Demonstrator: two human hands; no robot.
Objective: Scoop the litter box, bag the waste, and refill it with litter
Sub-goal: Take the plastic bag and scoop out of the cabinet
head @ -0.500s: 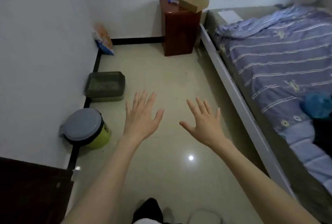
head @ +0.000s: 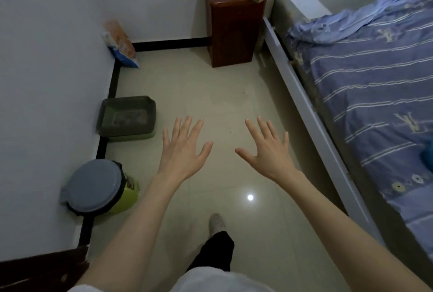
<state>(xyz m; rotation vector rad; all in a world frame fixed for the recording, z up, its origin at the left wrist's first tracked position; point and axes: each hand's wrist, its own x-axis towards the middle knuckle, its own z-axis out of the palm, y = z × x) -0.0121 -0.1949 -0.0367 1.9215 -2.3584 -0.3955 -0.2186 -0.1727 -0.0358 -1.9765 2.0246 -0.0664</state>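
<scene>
Since the earlier frame, the view had tilted downward and advanced: a shoe (head: 216,222) and dark trouser leg (head: 214,253) had come into sight on the tiled floor (head: 210,95), and the far objects sat higher in the picture. Left hand (head: 181,151) and right hand (head: 267,152) were held out palm-down, fingers spread, holding nothing, apart from each other and above bare floor. Litter box (head: 127,117), green with grey litter inside, lay against the left wall, ahead and to the left of the left hand, not touching it. Nearer along that wall stood a lidded bin (head: 98,188). Litter bag (head: 119,43) leaned in the far corner, beside a wooden cabinet (head: 230,31). Bed (head: 365,85) occupied the right side.
</scene>
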